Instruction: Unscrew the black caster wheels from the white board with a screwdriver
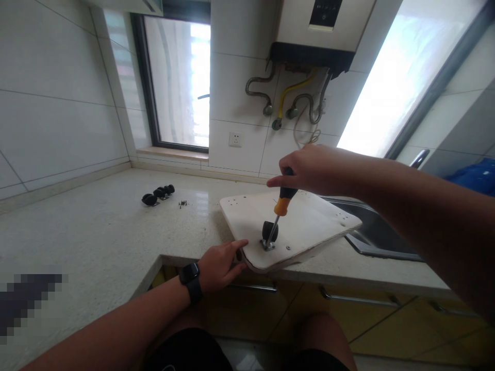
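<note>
My right hand (305,167) is closed round the black handle of a screwdriver (281,206) with an orange collar. Its shaft slants down to the metal plate of a black caster wheel (269,232), which stands on the near corner of a white board (305,221) with rounded corners. My left hand (221,265), a dark watch on its wrist, grips the board's near left edge with fingers on top and the thumb lower down. Small holes show at the board's other corners. Whether the tip sits in a screw head is too small to tell.
Several black caster wheels (149,199) lie on the pale countertop (96,226) at the left, with a small group of screws (183,204) beside them. A steel sink (381,239) lies right of the board. Drawer handles (359,299) stick out below the counter edge.
</note>
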The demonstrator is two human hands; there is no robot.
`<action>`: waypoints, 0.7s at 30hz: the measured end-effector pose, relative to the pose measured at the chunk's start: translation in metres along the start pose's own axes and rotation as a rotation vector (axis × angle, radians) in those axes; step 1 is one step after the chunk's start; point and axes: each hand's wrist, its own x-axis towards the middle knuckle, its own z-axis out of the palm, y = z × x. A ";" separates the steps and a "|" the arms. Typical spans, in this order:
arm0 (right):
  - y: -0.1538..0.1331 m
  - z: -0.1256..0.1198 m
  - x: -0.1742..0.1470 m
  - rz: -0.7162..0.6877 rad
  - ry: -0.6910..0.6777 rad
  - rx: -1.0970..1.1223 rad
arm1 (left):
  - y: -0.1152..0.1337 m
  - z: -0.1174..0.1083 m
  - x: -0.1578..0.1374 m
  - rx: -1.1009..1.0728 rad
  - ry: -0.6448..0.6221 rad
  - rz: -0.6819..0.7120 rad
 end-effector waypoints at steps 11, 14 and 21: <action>0.001 -0.017 -0.020 -0.190 -0.095 0.218 | -0.001 0.001 -0.001 0.006 0.008 0.010; -0.001 -0.010 -0.017 -0.050 -0.101 0.253 | 0.000 0.001 0.000 0.003 0.012 0.017; 0.001 0.002 -0.004 0.074 -0.009 0.138 | 0.001 0.000 0.001 0.004 0.007 0.015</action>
